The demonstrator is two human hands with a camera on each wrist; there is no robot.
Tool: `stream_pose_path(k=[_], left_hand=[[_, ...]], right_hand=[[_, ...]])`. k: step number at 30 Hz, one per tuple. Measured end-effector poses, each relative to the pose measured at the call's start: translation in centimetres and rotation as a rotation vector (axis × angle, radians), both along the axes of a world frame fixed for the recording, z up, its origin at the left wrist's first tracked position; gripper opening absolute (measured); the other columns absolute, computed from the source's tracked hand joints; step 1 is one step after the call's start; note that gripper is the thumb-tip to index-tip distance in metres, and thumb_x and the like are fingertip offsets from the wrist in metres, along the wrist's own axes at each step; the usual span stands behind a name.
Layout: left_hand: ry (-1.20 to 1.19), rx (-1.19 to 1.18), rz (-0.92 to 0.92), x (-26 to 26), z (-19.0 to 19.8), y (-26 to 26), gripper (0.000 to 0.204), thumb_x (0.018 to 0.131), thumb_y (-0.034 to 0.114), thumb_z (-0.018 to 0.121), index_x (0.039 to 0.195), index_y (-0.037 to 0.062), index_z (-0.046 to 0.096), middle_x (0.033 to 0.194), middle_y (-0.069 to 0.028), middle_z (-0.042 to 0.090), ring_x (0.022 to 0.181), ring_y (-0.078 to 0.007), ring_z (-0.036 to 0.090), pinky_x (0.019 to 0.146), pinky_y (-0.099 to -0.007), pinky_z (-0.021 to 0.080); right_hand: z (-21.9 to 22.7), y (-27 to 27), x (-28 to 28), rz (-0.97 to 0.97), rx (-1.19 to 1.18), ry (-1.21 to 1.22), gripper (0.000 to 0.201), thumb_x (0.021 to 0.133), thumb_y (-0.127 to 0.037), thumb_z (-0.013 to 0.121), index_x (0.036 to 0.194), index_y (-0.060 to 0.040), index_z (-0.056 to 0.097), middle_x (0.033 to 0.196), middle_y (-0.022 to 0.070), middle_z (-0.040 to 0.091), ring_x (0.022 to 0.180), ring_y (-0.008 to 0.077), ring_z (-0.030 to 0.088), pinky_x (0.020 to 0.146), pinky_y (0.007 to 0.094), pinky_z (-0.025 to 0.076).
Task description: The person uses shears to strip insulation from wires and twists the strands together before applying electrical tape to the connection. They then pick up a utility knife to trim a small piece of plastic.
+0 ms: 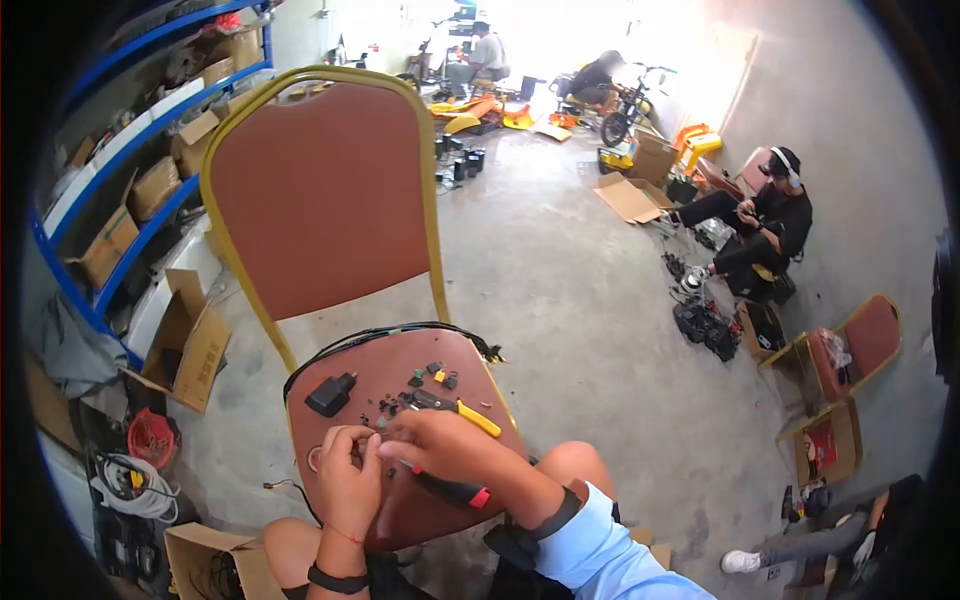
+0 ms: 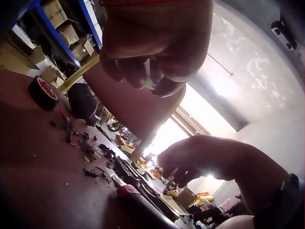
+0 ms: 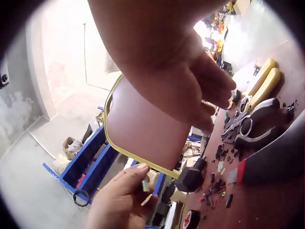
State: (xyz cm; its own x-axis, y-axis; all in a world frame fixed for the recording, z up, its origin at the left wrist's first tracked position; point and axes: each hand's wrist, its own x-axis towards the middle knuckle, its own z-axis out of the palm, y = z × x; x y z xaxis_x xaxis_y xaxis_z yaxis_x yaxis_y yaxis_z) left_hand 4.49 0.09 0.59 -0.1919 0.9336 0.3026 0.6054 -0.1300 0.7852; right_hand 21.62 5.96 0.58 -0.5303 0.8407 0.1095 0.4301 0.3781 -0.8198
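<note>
Head view: lower centre, above the chair seat (image 1: 408,524), the left hand (image 1: 350,485) pinches a small pale piece (image 3: 146,185). Right hand (image 1: 455,450) adjacent, fingers bent — whether they grip anything cannot be determined.

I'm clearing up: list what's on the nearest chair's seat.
Black adapter, yellow-handled tool, red-and-black handle, tape roll, cables, scraps. Left hand and right hand cover part.

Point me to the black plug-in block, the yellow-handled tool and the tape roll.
Black plug-in block (image 1: 328,396): head view, the middle of its body.
Yellow-handled tool (image 3: 268,88): right wrist view, on one of its yellow handles.
Tape roll (image 2: 46,88): left wrist view, on its red-printed face.
</note>
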Motion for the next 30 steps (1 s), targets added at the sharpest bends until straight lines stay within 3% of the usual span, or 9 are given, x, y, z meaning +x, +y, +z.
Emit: stream_pose_path(k=[1, 4, 7, 9, 10, 13, 20, 28, 30], left_hand=[[0.06, 0.053, -0.017, 0.1, -0.8, 0.0, 0.013, 0.092, 0.012, 0.069, 0.1, 0.0023, 0.067, 0.097, -0.0124, 0.064, 0.088, -0.0266, 0.064, 0.079, -0.0362, 0.05], [-0.076, 0.012, -0.125, 0.0, -1.4, -0.4, 0.016, 0.092, 0.012, 0.068, 0.104, 0.0014, 0.067, 0.097, -0.0149, 0.065, 0.087, -0.0289, 0.066, 0.079, -0.0375, 0.052], [0.2, 0.047, -0.055, -0.1, -0.6, -0.9, 0.018, 0.094, 0.012, 0.068, 0.107, 0.0007, 0.065, 0.097, -0.0151, 0.067, 0.085, -0.0275, 0.068, 0.077, -0.0366, 0.055], [0.027, 0.004, -0.072, 0.0, -1.4, -0.8, 0.022, 0.091, 0.011, 0.073, 0.109, 0.001, 0.063, 0.098, -0.0147, 0.068, 0.086, -0.0269, 0.068, 0.076, -0.0365, 0.055], [-0.02, -0.019, -0.071, 0.1, -1.6, -0.7, 0.025, 0.09, 0.013, 0.074, 0.109, 0.0019, 0.062, 0.098, -0.0156, 0.068, 0.086, -0.0292, 0.067, 0.077, -0.0382, 0.054], [-0.024, -0.041, -0.066, -0.1, -1.3, -1.0, 0.028, 0.088, 0.013, 0.077, 0.108, 0.0027, 0.06, 0.097, -0.0159, 0.069, 0.087, -0.0319, 0.067, 0.078, -0.0406, 0.054], [-0.031, 0.062, -0.098, -0.1, -2.0, -1.1, 0.027, 0.087, 0.014, 0.079, 0.103, 0.0043, 0.059, 0.091, -0.0128, 0.068, 0.085, -0.032, 0.067, 0.075, -0.0417, 0.053], [0.265, 0.207, -0.185, -0.8, -0.5, -0.8, 0.028, 0.084, 0.015, 0.081, 0.098, 0.0051, 0.059, 0.081, -0.0101, 0.066, 0.079, -0.0334, 0.061, 0.072, -0.0436, 0.049], [0.297, 0.189, -0.213, -0.9, -0.4, -0.6, 0.028, 0.084, 0.015, 0.081, 0.099, 0.0056, 0.059, 0.083, -0.0105, 0.067, 0.081, -0.0344, 0.061, 0.075, -0.0438, 0.048]], right_hand=[[0.3, -0.4, 0.4, 0.059, -0.072, 0.09, 0.038, 0.093, -0.038, 0.071, 0.1, -0.0013, 0.065, 0.091, 0.0216, 0.07, 0.086, 0.0394, 0.068, 0.073, 0.0477, 0.052], [0.9, -1.0, 0.6, 0.063, -0.114, 0.046, 0.041, 0.094, -0.041, 0.071, 0.101, -0.0006, 0.068, 0.091, 0.0203, 0.071, 0.085, 0.0393, 0.068, 0.075, 0.0443, 0.053], [0.4, -1.0, -0.7, 0.077, -0.145, 0.194, 0.037, 0.095, -0.035, 0.071, 0.102, 0.0012, 0.069, 0.093, 0.0206, 0.072, 0.085, 0.0342, 0.071, 0.077, 0.04, 0.055], [0.7, -0.7, 0.1, 0.071, -0.227, 0.274, 0.034, 0.096, -0.031, 0.07, 0.103, 0.0022, 0.069, 0.094, 0.0207, 0.073, 0.085, 0.0314, 0.072, 0.076, 0.0389, 0.055], [0.9, -0.6, 0.2, 0.075, -0.23, 0.307, 0.027, 0.097, -0.023, 0.07, 0.102, 0.0028, 0.067, 0.091, 0.0161, 0.073, 0.084, 0.0237, 0.073, 0.074, 0.0349, 0.056], [0.8, -0.2, 0.4, 0.045, -0.384, 0.314, 0.02, 0.1, -0.021, 0.068, 0.105, -0.0011, 0.067, 0.089, 0.0068, 0.072, 0.083, 0.0125, 0.067, 0.074, 0.0297, 0.053], [0.4, 0.7, 0.5, 0.11, -0.497, 0.394, 0.019, 0.101, -0.02, 0.068, 0.098, -0.0012, 0.065, 0.088, 0.0028, 0.068, 0.085, 0.0099, 0.063, 0.074, 0.0266, 0.051], [-1.6, 1.5, 0.6, 0.093, -0.65, 0.425, 0.029, 0.098, -0.03, 0.072, 0.092, -0.0028, 0.064, 0.082, 0.0019, 0.066, 0.079, 0.0094, 0.062, 0.068, 0.0263, 0.049], [-1.9, 1.8, 0.7, 0.112, -0.696, 0.372, 0.027, 0.099, -0.028, 0.071, 0.098, -0.0018, 0.067, 0.088, 0.0012, 0.067, 0.085, 0.009, 0.06, 0.075, 0.0263, 0.049]])
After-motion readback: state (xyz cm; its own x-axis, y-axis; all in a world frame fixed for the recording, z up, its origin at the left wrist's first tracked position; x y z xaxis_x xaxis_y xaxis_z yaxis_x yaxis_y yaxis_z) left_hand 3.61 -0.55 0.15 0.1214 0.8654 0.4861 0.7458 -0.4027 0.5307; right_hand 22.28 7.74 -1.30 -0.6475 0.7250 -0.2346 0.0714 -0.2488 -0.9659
